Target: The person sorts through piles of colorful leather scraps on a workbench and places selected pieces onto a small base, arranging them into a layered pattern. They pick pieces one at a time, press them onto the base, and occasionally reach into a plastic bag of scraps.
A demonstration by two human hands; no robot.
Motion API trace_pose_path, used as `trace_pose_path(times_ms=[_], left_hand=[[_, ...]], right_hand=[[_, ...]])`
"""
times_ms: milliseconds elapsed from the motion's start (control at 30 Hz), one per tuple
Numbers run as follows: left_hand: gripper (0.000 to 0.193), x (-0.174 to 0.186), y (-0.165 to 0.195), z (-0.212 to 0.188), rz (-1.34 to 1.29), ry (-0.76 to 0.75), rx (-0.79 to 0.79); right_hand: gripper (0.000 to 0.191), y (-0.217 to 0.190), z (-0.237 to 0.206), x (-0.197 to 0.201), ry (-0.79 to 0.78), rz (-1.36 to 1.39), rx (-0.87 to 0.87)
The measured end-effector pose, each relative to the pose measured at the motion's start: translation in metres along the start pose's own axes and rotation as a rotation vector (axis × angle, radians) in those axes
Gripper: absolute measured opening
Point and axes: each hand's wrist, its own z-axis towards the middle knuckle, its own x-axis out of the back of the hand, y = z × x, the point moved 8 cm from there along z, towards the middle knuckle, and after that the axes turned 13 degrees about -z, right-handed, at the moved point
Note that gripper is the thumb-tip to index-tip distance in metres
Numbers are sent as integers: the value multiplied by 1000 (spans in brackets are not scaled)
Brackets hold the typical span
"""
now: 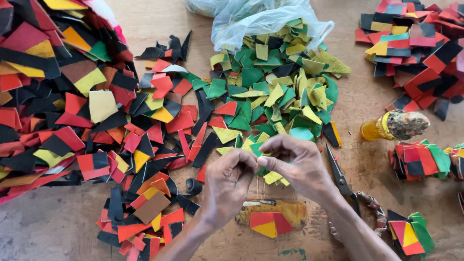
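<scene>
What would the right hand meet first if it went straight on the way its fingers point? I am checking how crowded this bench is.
The right hand points left, fingers all but touching the left hand. That hand comes first, then probably the red and black scraps; depth is unclear.

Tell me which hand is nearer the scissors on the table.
Right. The right hand is just left of the scissors, its wrist almost alongside the blades. The left hand is farther left, beyond the right hand.
</scene>
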Motion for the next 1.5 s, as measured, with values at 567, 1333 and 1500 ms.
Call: trace_pose_path(times_ms=[567,1333,1500], left_hand=[[30,35,2,169,819,187,-425],[32,-36,-19,84,39,-38,13],[19,-43,-13,75,267,-82,-170]], right_hand=[[20,35,24,48,243,45,-23],[35,-15,4,51,383,-199,281],[21,5,9,52,308,-119,111]])
